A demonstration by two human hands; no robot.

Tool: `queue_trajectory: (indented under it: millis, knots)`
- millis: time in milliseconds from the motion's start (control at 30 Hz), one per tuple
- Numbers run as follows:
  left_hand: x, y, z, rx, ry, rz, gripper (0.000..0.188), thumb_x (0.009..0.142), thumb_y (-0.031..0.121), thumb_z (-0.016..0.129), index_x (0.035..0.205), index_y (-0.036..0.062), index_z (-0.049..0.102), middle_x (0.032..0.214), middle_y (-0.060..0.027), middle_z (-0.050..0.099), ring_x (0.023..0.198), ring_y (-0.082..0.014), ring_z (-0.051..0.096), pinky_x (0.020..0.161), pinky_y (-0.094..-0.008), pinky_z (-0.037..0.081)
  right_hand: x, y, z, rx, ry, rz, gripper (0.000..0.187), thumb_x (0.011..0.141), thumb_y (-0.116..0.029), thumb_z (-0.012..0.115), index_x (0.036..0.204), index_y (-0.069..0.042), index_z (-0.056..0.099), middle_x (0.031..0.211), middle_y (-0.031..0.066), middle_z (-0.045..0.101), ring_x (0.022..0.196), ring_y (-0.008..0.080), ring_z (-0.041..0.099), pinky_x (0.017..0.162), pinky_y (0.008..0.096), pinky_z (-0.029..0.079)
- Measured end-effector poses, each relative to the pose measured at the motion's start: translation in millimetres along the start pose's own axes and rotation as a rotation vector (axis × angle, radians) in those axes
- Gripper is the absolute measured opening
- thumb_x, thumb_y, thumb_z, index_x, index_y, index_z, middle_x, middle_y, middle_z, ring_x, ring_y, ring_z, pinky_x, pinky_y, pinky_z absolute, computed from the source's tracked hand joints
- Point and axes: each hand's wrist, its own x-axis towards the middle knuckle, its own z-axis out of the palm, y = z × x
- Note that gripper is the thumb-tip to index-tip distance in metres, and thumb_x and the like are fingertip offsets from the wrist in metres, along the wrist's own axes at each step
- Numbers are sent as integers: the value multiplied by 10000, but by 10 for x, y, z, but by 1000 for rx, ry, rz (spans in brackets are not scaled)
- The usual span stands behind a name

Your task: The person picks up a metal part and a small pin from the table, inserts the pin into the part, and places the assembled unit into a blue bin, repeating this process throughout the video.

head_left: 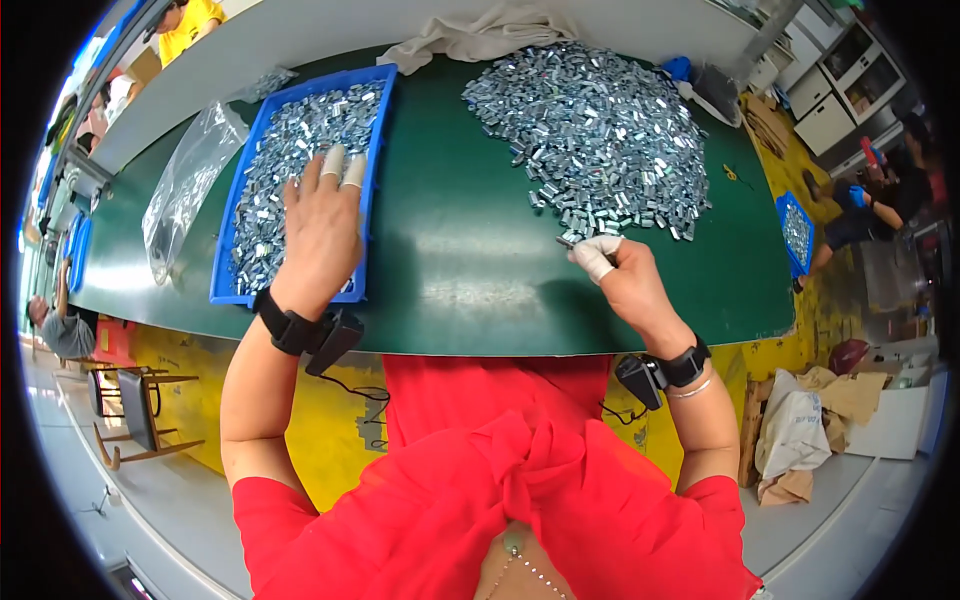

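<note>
Left hand (320, 235) lies flat, fingers spread and unclenched, palm down over the blue rectangular plastic tray (372, 190), which is full of small shiny metal clips (290, 150); white tape covers two fingertips. Cannot tell if anything sits under the palm. Right hand (622, 275) is curled, its taped fingertips pinching one small silver metal piece (567, 242) at the near edge of the big loose heap of silver metal pieces (595, 130) on the dark green table (460, 270). The tray sits on the table to the left of the heap, apart from it. A clear crumpled plastic bag (185, 185) lies just left of the tray. A beige cloth (480, 35) sits at the far table edge. Black wrist devices (300, 330) are on both wrists. A second small blue tray (797, 232) is at the table's right end.
</note>
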Motion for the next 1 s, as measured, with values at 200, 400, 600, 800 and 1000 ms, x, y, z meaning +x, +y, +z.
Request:
queue_trajectory:
  millis: [200, 400, 600, 800, 1000]
  knots:
    - [344, 712, 638, -417, -202, 135, 357, 720, 8, 531, 1076, 9, 557, 1162, -190, 504, 1009, -343, 504, 872, -393, 426, 62, 100, 120, 33, -80, -85, 145, 848, -142, 612, 884, -6, 647, 706, -62, 536, 620, 20, 413, 541, 195, 346]
    - [579, 900, 1263, -539, -363, 101, 252, 731, 31, 541, 976, 22, 596, 1025, -154, 570, 892, -341, 522, 809, -386, 445, -122, 80, -57, 76, -15, 45, 141, 841, -140, 620, 881, -8, 648, 714, -62, 543, 627, 23, 428, 548, 195, 356]
    - [417, 874, 999, -847, -388, -90, 109, 813, 45, 547, 907, 8, 587, 835, -99, 600, 763, -229, 580, 688, -324, 481, 28, 225, -32, -29, 106, -95, 192, 818, -165, 636, 911, 2, 653, 740, 53, 646, 651, 100, 560, 582, 276, 433]
    - [423, 1064, 326, -1471, -636, -389, 102, 867, 73, 554, 883, -27, 564, 701, -47, 570, 669, -106, 581, 588, -246, 478, 25, -100, -9, -198, 48, -196, 175, 820, -143, 629, 909, 7, 649, 725, 33, 631, 645, 64, 510, 574, 259, 426]
    - [255, 991, 287, -1323, -640, -275, 126, 834, 56, 600, 914, -37, 574, 725, -55, 585, 634, -113, 583, 575, -253, 475, -38, -300, -48, -522, -192, -146, 191, 824, -187, 609, 814, 0, 647, 659, 107, 613, 602, 153, 566, 565, 306, 439]
